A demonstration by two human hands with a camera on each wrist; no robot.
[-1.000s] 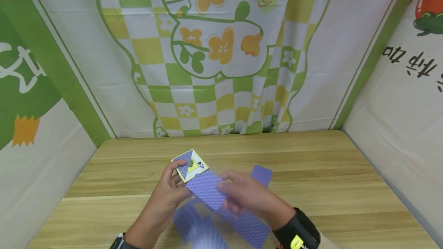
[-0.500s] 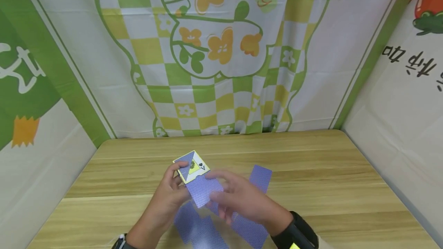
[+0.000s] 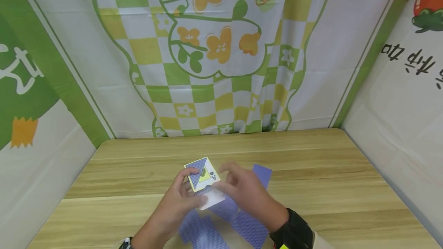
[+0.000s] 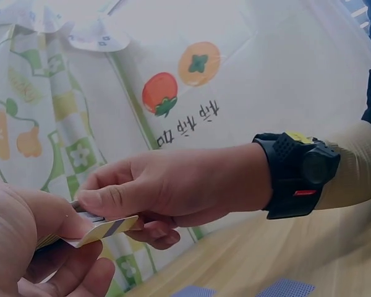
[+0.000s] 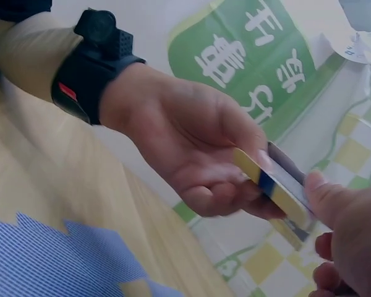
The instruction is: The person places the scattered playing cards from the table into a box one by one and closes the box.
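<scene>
A playing card box (image 3: 204,174) with an ace of spades on its face is tilted above the table, its lower end open. My left hand (image 3: 178,201) grips it, one finger across its face and the thumb near the opening. A pale flap (image 3: 212,199) sticks out below, with a narrow blue patterned strip above it. My right hand (image 3: 247,193) has its thumb at the open end and its other fingers bent by the box's right corner. In the right wrist view, the yellow flap (image 5: 253,170) with a blue stripe stands out from the box.
Several blue-backed playing cards (image 3: 207,233) lie face down and overlapping on the wooden table (image 3: 328,187) below my hands. Another blue card (image 3: 262,175) lies behind my right hand. A printed curtain (image 3: 221,87) hangs at the back edge.
The blue patterned length sticking out of the box has shortened to a narrow strip, and the pale flap now shows. The box has shifted slightly right and nearer. My right hand moved to its opening.
</scene>
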